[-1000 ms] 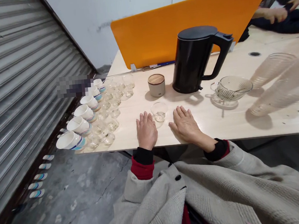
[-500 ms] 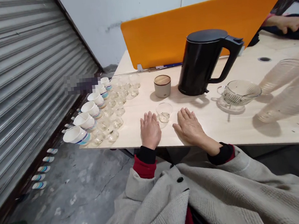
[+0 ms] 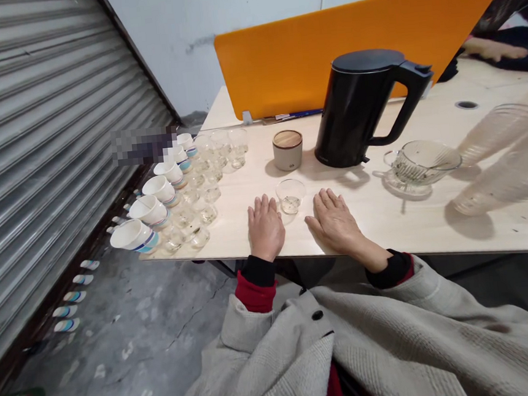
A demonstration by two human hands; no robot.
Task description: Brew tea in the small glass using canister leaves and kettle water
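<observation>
My left hand lies palm down on the light wooden table, fingers stretched out. To the right, my right hand rests flat too, with its thumb apart from the fingers. Between them stands a small clear plastic cup with dark bits at its bottom; neither hand holds it. Behind the cup is a grey canister with a wooden lid. A black electric kettle stands behind my right hand, its handle pointing right.
Paper cups and several clear cups line the table's left end. At right are a ribbed glass cup with bits inside and stacked plastic cups lying tilted. An orange divider crosses the back. Another person's hand shows far right.
Both of my hands and the objects on the table stay in place. The other person's hand at the far right has shifted and flattened out; the view has tilted very slightly.
</observation>
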